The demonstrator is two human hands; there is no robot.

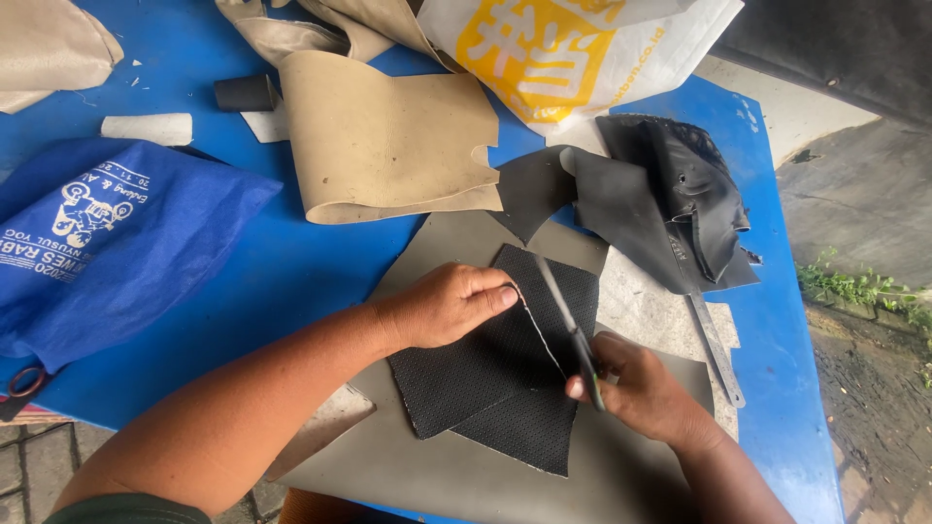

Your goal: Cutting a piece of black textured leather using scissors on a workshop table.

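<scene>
Seen from the head camera, the left hand (449,306) lies flat with its fingers (493,294) pressed together on the upper left edge of a black textured sheet (485,374), pinning it down without gripping it. The right hand (636,388) has its fingers curled tight around the handle of a thin blade (568,325), which slants across the black sheet, its tip just beside the left fingertips. The black sheet rests on a larger grey sheet (466,466) that covers the near part of the blue desk (291,272). Behind it lie a curled tan sheet (388,136) and a crumpled heap of black material (680,194), with a metal ruler (718,349) poking out below the heap. A blue cloth bag (116,243) sits at the left, and a white and yellow bag (563,49) at the far edge.
</scene>
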